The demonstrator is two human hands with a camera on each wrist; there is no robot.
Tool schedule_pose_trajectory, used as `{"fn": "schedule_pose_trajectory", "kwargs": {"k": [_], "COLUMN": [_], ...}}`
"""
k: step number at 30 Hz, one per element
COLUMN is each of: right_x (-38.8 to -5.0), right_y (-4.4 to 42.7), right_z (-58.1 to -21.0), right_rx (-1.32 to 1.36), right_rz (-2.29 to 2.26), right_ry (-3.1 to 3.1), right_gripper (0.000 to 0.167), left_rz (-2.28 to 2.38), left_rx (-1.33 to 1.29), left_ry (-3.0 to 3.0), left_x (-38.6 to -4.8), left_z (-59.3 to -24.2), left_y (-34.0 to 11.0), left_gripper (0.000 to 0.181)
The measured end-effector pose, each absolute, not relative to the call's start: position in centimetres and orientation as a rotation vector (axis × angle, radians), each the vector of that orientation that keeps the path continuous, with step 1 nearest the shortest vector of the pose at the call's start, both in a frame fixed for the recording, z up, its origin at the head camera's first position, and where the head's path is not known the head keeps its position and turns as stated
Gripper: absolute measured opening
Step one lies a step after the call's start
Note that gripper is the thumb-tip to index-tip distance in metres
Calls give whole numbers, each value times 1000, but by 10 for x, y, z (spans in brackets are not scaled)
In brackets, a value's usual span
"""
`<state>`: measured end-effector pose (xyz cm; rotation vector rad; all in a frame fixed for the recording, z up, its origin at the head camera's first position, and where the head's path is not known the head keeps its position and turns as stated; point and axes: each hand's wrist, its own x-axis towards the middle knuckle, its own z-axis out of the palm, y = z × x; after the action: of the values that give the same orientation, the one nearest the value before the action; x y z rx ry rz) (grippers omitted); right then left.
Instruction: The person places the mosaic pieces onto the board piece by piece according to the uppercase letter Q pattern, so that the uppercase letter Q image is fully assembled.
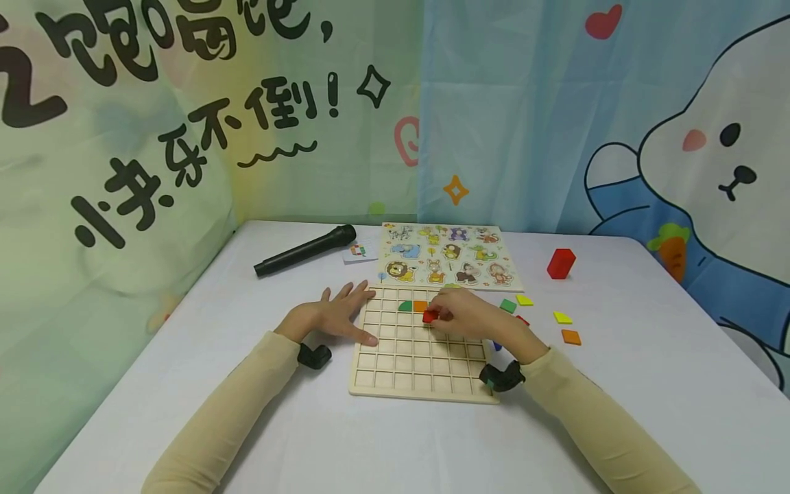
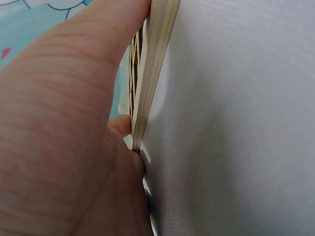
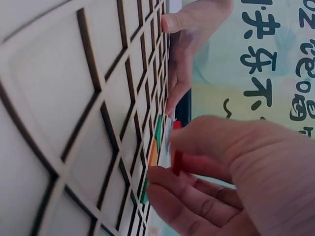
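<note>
The right hand (image 1: pixel 465 315) grasps a small flat red tile (image 1: pixel 428 317) between thumb and fingers, over the upper part of a pale wooden square board (image 1: pixel 395 381). This tile has a plain, bright colour; in the right wrist view it shows its narrow side and is tilted up, so its full outline I cannot tell. The board is of light, unpainted wood, divided by thin raised strips into many equal square cells, and its edge shows fine layers.

In one row of cells lie a green tile with one rounded side (image 1: pixel 405 306) and, just beside it, an orange square tile (image 1: pixel 420 306). The right wrist view shows also a second green tile (image 3: pixel 144 192) after the orange one, partly covered by the fingers.

The left hand (image 1: pixel 333 317) is released, its fingers spread, resting at the board's left edge. Loose coloured tiles (image 1: pixel 570 337) lie to the right, on the white table (image 1: pixel 642 398).
</note>
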<state>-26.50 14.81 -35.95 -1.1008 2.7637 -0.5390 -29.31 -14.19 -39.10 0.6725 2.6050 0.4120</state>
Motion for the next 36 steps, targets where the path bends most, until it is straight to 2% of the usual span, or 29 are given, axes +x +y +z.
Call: {"fn": "schedule_pose_trajectory", "kwargs": {"k": [14,28,36], "right_x": [-270,-270,-272], "right_y": [136,134,133], "right_z": [-372,-379,-384], "right_rx": [-1238,-1314,-1408], "right_rz": [-626,-652,-611], "right_ry": [2789,2786,2763], "right_gripper": [5,5,15], "left_rz": [412,414,415], "left_rx": [674,675,672], "left_ry": [2598,2591,2595], "left_x": [-293,-294,-294], "left_z": [-390,-391,-390], "left_y": [-143,-142,-142], "left_gripper": [114,114,115]}}
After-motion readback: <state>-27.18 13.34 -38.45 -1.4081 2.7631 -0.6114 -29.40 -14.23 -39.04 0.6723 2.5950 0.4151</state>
